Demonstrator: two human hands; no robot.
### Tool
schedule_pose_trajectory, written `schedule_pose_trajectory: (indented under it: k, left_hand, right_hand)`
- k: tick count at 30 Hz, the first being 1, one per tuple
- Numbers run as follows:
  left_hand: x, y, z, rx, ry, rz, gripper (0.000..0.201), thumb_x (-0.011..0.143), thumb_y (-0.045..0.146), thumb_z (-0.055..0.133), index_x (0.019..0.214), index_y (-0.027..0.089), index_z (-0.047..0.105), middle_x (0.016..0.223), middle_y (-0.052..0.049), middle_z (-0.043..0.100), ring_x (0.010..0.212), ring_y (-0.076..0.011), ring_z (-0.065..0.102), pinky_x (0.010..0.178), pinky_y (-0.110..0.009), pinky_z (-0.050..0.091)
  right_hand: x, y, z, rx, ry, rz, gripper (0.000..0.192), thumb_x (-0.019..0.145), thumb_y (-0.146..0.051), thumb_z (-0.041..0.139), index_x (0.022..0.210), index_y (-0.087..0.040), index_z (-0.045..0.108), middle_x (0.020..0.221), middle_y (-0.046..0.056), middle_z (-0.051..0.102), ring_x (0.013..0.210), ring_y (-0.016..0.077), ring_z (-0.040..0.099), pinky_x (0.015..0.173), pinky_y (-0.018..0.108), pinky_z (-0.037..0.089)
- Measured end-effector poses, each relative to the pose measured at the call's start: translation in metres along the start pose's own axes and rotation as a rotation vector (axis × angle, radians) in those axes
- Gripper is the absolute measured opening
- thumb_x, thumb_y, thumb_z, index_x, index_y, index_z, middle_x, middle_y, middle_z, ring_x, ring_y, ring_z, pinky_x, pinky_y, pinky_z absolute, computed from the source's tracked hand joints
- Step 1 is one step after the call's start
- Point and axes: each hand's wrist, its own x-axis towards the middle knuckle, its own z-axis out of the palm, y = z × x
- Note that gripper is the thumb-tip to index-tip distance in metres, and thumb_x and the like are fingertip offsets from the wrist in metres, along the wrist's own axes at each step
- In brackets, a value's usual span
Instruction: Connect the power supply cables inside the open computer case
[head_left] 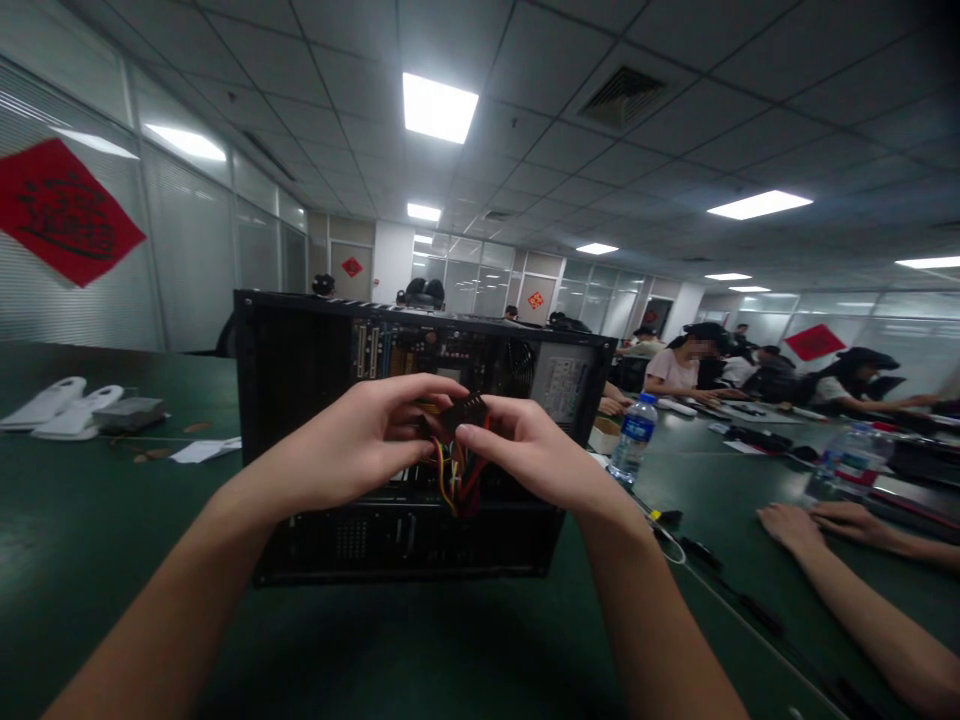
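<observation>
A black computer case (397, 545) stands before me on the green table, its side open. Inside it show a motherboard (420, 352), a fan (519, 365) and a labelled power supply (564, 380). In front of the opening, both hands meet at a black power connector (466, 408) with yellow, red and black wires (450, 478) hanging below it. My right hand (529, 445) pinches the connector, thumb on its near face. My left hand (360, 435) closes around its left side and the wires; some of its fingertips are hidden.
At left lie white slipper-like items (75, 408), a grey box (129, 414) and paper (206, 449). A water bottle (634, 438) stands right of the case. Cables (701, 555) run along the table. Another person's hands (795, 528) rest at right; more people sit farther back.
</observation>
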Motion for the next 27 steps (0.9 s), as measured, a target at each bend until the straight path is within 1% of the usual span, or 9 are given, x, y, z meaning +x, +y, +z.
schedule_pose_trajectory:
  k: [6,10,14,20,27]
  left_hand:
    - [0.0,0.0,0.003,0.11,0.05,0.084,0.045,0.088,0.019,0.065,0.133,0.023,0.063,0.13,-0.008,0.067,0.119,-0.0242,0.065,0.101,-0.038,0.057]
    - [0.0,0.001,0.002,0.142,0.068,0.101,0.044,0.09,0.02,0.064,0.133,0.023,0.063,0.13,-0.008,0.068,0.116,-0.0233,0.067,0.098,-0.036,0.059]
    - [0.0,0.003,0.002,0.147,0.088,0.099,0.045,0.09,0.02,0.065,0.134,0.022,0.063,0.13,-0.008,0.069,0.113,-0.023,0.069,0.097,-0.036,0.059]
    - [0.0,0.005,0.004,0.224,0.074,0.118,0.052,0.09,0.019,0.065,0.141,0.023,0.058,0.13,-0.007,0.069,0.111,-0.0229,0.07,0.098,-0.036,0.059]
    - [0.0,0.0,0.004,0.283,0.074,0.146,0.054,0.09,0.02,0.065,0.143,0.024,0.056,0.133,-0.007,0.067,0.112,-0.0229,0.07,0.098,-0.037,0.059]
  right_hand:
    - [0.003,0.006,-0.001,0.01,-0.015,0.034,0.037,0.087,-0.048,0.071,0.1,-0.014,0.07,0.09,0.004,0.07,0.079,0.0166,0.064,0.069,0.029,0.052]
    - [0.005,0.007,-0.001,0.013,0.008,0.025,0.035,0.086,-0.048,0.073,0.094,-0.014,0.071,0.085,0.004,0.069,0.076,0.0162,0.063,0.068,0.028,0.052]
    - [0.007,0.01,-0.001,0.058,0.016,0.01,0.035,0.085,-0.048,0.073,0.097,-0.015,0.072,0.085,0.003,0.07,0.077,0.016,0.064,0.07,0.028,0.051]
    - [0.009,0.016,-0.003,0.134,-0.01,0.043,0.037,0.083,-0.048,0.076,0.095,-0.014,0.072,0.084,0.003,0.071,0.078,0.016,0.064,0.074,0.028,0.05]
    - [0.013,0.028,-0.004,0.2,-0.01,0.057,0.038,0.08,-0.049,0.079,0.093,-0.014,0.072,0.084,0.003,0.071,0.076,0.0146,0.064,0.071,0.027,0.05]
